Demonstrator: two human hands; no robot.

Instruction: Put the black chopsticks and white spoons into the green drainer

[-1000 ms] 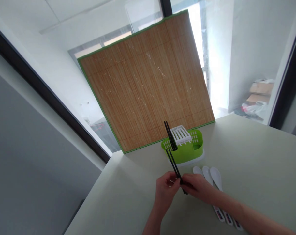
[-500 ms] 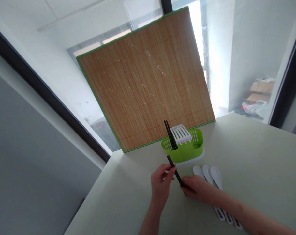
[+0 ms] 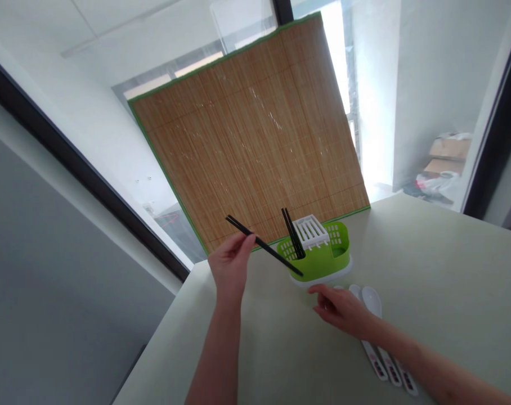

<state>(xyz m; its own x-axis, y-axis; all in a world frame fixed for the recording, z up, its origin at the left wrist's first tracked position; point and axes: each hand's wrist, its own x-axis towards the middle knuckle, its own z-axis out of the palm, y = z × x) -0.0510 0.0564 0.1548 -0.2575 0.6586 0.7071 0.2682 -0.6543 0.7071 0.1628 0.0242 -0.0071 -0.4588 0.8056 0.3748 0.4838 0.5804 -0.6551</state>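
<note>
A pair of black chopsticks (image 3: pixel 272 251) is pinched in my left hand (image 3: pixel 232 261), tilted, with the lower tips in front of the green basket (image 3: pixel 323 266). More black chopsticks (image 3: pixel 292 233) stand in the basket's left part, beside a white slatted rack (image 3: pixel 311 231). My right hand (image 3: pixel 337 306) hovers just in front of the basket, its index finger extended and the others curled, holding nothing. Three white spoons (image 3: pixel 371 301) lie side by side on the table, partly hidden under my right hand and forearm.
The pale table (image 3: pixel 441 270) extends around the basket. Behind it, a bamboo mat (image 3: pixel 247 140) with green edging leans against the window. Cardboard boxes (image 3: pixel 449 149) and a plastic bag (image 3: pixel 439 183) sit beyond the glass.
My left hand has moved up and left with the chopsticks, which now lean flatter. My right hand has let go of them and its index finger has straightened.
</note>
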